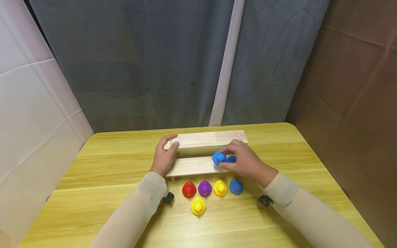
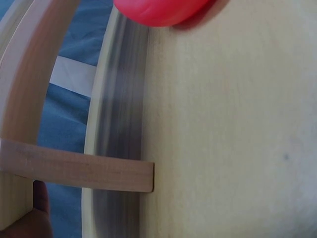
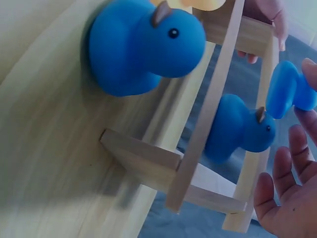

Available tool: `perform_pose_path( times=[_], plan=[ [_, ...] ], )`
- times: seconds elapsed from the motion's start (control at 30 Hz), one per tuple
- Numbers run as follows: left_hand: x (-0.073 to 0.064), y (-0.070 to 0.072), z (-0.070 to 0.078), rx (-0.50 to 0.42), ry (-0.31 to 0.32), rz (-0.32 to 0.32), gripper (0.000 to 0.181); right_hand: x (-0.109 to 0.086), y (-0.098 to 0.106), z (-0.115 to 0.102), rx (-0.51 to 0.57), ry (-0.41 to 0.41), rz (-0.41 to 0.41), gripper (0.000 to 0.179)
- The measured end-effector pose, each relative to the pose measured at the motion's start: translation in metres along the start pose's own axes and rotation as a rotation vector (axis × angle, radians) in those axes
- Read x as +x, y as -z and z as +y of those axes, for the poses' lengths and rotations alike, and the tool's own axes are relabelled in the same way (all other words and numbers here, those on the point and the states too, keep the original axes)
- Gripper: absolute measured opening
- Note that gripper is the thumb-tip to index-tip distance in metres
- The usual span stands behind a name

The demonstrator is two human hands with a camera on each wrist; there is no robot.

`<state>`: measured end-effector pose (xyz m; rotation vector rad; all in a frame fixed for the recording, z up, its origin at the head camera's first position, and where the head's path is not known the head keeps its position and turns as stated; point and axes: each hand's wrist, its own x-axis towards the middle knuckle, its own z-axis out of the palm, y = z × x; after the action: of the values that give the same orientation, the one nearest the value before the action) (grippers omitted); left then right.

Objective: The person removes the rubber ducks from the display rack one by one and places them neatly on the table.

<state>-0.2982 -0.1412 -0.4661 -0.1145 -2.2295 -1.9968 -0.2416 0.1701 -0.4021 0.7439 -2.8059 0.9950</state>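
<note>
My left hand (image 1: 163,156) grips the left end of a two-tier wooden stand (image 1: 192,166), its thumb at the upper board's front edge. Between thumb and fingertips, my right hand (image 1: 248,162) pinches a blue rubber duck (image 1: 219,157) over the right part of the lower board. Another blue duck (image 3: 233,129) sits on that board, partly hidden behind the right hand in the head view. In the right wrist view the pinched duck (image 3: 283,90) is off the board, beside the seated one.
In front of the stand, a red duck (image 1: 189,189), a purple duck (image 1: 205,188), a yellow duck (image 1: 220,188) and a blue duck (image 1: 236,186) form a row on the wooden table (image 1: 118,172). A second yellow duck (image 1: 198,206) sits nearer. Grey curtains (image 1: 149,69) hang behind.
</note>
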Motion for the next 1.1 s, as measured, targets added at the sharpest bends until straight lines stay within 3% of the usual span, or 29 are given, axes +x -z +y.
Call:
perform_pose_path(
  times=[0.5, 1.1],
  plan=[
    [0.000, 0.001, 0.000, 0.006, 0.007, 0.002, 0.035, -0.015, 0.007, -0.009, 0.006, 0.053, 0.012, 0.036],
    [0.000, 0.000, -0.001, 0.000, 0.004, 0.001, 0.034, -0.041, -0.009, -0.016, 0.130, 0.035, -0.142, 0.031]
  ],
)
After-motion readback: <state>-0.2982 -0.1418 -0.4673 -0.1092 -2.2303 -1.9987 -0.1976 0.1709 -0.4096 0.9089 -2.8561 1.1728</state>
